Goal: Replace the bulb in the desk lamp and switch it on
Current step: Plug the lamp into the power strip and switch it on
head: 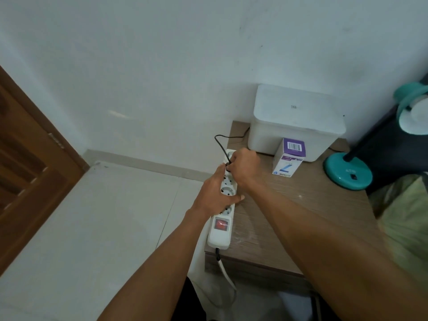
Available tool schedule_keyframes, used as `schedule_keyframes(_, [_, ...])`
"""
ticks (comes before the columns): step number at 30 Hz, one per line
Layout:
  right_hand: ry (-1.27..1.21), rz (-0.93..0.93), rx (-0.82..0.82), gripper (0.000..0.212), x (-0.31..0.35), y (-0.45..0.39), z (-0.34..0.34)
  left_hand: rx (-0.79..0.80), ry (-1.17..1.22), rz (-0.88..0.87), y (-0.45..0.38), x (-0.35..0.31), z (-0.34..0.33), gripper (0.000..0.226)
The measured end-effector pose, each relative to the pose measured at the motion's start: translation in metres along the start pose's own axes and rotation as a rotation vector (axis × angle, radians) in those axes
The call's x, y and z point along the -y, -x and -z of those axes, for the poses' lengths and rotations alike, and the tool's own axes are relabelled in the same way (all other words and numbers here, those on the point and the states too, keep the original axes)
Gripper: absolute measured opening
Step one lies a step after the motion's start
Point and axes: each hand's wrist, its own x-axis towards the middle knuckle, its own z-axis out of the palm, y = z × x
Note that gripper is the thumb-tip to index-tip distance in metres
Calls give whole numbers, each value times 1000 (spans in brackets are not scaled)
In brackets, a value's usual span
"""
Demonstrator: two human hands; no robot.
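Note:
A white power strip [221,230] with a red rocker switch [220,224] lies along the left edge of the wooden table [289,216]. My left hand [215,193] presses down on the strip and holds it. My right hand [243,169] is closed on a black plug [228,166] at a far socket of the strip; its black cord [221,144] loops back over the table. The teal desk lamp stands at the right, with its round base [347,172] on the table and its shade [412,112] at the frame edge. A white and purple bulb box [288,158] stands mid-table.
A white lidded box [294,121] sits against the wall behind the bulb box. The strip's own cable [225,272] hangs off the table's front edge. A wooden door [27,163] is at left, pale floor tiles below, and greenish fabric [403,218] at right.

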Motion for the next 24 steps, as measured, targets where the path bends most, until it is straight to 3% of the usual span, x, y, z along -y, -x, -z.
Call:
schedule_keyframes(5, [-126,-28,53,19,-4,14,19,55,-153,65,0,-12,4,109])
schedule_keyframes(9, [-191,-27,-7,20,-30,60,40,83,-455,74,2,-26,2,124])
schedule_keyframes(11, [-181,-31,-16,21,-53,83,49,-20,-575,-21,14,-36,-3,113])
schedule_keyframes(14, [-152,-53,-35,26,-93,109,66,-131,-597,-243,36,-54,-25,76])
schedule_keyframes(17, [-84,-109,-69,32,-140,129,87,-56,-509,-292,52,-76,-67,59])
schedule_keyframes(24, [-17,-122,-292,36,-255,145,112,149,-516,-365,24,-115,-175,56])
